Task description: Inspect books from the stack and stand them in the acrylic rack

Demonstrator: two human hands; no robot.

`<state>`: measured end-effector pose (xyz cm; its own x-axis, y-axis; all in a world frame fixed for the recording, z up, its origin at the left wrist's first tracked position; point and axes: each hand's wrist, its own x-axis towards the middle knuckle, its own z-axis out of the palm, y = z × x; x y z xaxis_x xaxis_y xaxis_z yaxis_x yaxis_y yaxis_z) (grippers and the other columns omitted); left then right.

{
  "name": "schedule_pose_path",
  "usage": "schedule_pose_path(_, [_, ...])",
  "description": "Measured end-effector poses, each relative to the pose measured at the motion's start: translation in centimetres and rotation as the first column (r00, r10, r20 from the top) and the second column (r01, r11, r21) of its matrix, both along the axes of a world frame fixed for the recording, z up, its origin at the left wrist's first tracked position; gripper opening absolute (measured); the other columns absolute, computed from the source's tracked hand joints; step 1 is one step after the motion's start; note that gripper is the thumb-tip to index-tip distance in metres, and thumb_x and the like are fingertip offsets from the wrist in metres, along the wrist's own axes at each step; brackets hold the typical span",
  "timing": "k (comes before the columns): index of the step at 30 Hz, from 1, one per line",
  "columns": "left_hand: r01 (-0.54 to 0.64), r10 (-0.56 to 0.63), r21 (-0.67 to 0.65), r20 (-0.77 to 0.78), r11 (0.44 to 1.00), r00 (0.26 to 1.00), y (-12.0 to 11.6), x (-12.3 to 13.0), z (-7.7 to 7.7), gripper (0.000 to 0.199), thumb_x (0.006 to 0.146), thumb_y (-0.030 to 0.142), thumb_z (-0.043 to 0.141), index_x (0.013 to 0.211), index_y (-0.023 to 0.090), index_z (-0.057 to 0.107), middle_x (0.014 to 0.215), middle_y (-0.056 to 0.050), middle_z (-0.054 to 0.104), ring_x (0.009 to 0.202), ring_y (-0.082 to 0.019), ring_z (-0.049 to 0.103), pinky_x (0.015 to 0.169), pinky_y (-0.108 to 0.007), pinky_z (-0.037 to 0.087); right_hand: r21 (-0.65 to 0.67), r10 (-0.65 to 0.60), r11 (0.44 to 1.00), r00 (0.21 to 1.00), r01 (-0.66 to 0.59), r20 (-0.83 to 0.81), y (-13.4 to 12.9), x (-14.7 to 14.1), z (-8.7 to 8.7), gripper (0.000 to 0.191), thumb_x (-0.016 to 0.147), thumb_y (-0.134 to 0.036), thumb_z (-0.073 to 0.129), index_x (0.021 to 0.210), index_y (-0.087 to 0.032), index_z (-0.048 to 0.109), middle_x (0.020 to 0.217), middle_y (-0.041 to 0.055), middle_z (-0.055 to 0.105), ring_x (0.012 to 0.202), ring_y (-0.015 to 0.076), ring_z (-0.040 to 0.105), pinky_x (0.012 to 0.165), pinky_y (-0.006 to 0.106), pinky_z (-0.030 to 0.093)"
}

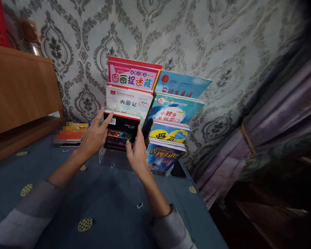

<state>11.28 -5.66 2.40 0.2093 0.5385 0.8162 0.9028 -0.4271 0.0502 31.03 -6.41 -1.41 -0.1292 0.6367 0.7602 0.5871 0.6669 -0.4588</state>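
Observation:
A black book (120, 136) with a barcode and a strip of small colour pictures stands in the front left slot of a clear book rack (111, 157). My left hand (93, 136) grips its left side, fingertips at the top edge. On the book's right edge are the fingers and thumb of my right hand (138, 154). Behind it rise a white book (128, 100) and a pink book (132, 76). In the right column stand a light blue book (181, 84), a teal book (175, 107), a yellow and blue book (169, 133) and a dark blue book (163, 157).
A blue cloth (114, 207) with a pineapple pattern covers the surface. An orange and yellow book (74, 133) lies at the left, near a wooden cabinet (23, 90). A dark flat object (178, 171) lies right of the rack. Patterned wall and a curtain (223, 166) stand behind.

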Motion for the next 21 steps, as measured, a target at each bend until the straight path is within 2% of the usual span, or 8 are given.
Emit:
schedule_pose_path(3, [0.003,-0.003,-0.047,0.003,0.999,1.0,0.2,-1.9,-2.2,0.062,0.101,0.02,0.04,0.161,0.02,0.023,0.168,-0.017,0.029,0.153,-0.03,0.034,0.12,-0.051,0.039,-0.016,0.013,1.0,1.0,-0.014,-0.023,0.4,0.1,-0.4,0.079,0.101,-0.032,0.04,0.165,-0.021,-0.005,0.167,0.0189,0.027,0.151,0.0336,0.036,0.108,0.056,0.051])
schedule_pose_path(5, [-0.087,0.09,-0.172,0.007,0.981,0.996,0.7,-4.2,-4.0,0.062,0.102,0.024,0.039,0.16,0.015,0.022,0.165,-0.017,0.035,0.153,-0.028,0.033,0.123,-0.048,0.034,-0.006,0.023,1.0,0.999,-0.024,-0.049,0.5,0.1,-0.5,0.079,0.101,-0.034,0.041,0.166,-0.022,-0.003,0.165,0.0199,0.031,0.149,0.0341,0.039,0.107,0.057,0.052])
schedule_pose_path(7, [-0.296,0.302,-0.389,-0.048,0.872,0.952,1.4,-7.0,-5.8,0.059,0.1,0.023,0.039,0.157,0.012,0.029,0.165,-0.017,0.035,0.153,-0.028,0.032,0.124,-0.045,0.033,0.019,0.021,1.0,0.997,-0.02,-0.069,0.3,0.1,-0.3,0.078,0.101,-0.035,0.042,0.166,-0.024,-0.001,0.163,0.0201,0.034,0.148,0.0344,0.04,0.106,0.058,0.053])
schedule_pose_path(9, [-0.386,0.403,-0.464,-0.067,0.797,0.913,2.1,-9.7,-7.1,0.056,0.098,0.021,0.039,0.151,0.004,0.038,0.16,-0.026,0.039,0.15,-0.036,0.036,0.12,-0.052,0.036,0.051,0.008,0.999,0.996,-0.004,-0.091,0.0,0.1,0.1,0.076,0.102,-0.036,0.042,0.166,-0.025,0.002,0.162,0.0199,0.035,0.149,0.0354,0.038,0.106,0.06,0.052])
schedule_pose_path(12, [-0.46,0.48,-0.535,-0.113,0.709,0.87,3.0,-13.1,-8.3,0.052,0.097,0.027,0.043,0.141,0.001,0.049,0.153,-0.035,0.043,0.146,-0.048,0.037,0.112,-0.066,0.037,0.1,-0.009,0.995,0.991,0.023,-0.133,-0.9,0.1,1.1,0.073,0.103,-0.038,0.042,0.166,-0.026,0.007,0.164,0.0187,0.033,0.152,0.0365,0.032,0.108,0.062,0.05])
schedule_pose_path(14, [-0.469,0.473,-0.573,-0.156,0.672,0.867,3.5,-14.6,-8.7,0.046,0.096,0.031,0.046,0.132,0.005,0.057,0.15,-0.034,0.048,0.144,-0.049,0.04,0.109,-0.071,0.037,0.126,-0.014,0.991,0.989,0.033,-0.15,-1.7,0.1,1.9,0.07,0.104,-0.037,0.04,0.166,-0.029,0.008,0.165,0.0165,0.032,0.153,0.0355,0.03,0.109,0.062,0.049])
schedule_pose_path(17, [-0.452,0.421,-0.6,-0.202,0.66,0.884,4.2,-16.0,-9.2,0.038,0.094,0.034,0.048,0.119,0.008,0.061,0.141,-0.031,0.058,0.137,-0.047,0.049,0.104,-0.07,0.041,0.131,-0.003,0.991,0.988,0.024,-0.156,-2.9,0.4,3.2,0.067,0.105,-0.035,0.039,0.165,-0.032,0.01,0.166,0.0134,0.031,0.153,0.0343,0.03,0.11,0.062,0.048])
schedule_pose_path(21, [-0.369,0.308,-0.569,-0.205,0.735,0.929,5.2,-17.2,-9.1,0.038,0.096,0.043,0.046,0.101,0.01,0.062,0.119,-0.028,0.07,0.112,-0.041,0.067,0.089,-0.054,0.053,0.075,0.026,0.997,0.987,-0.014,-0.156,-4.2,0.8,4.5,0.063,0.105,-0.034,0.039,0.164,-0.031,0.017,0.167,0.0136,0.029,0.154,0.0345,0.028,0.112,0.063,0.047])
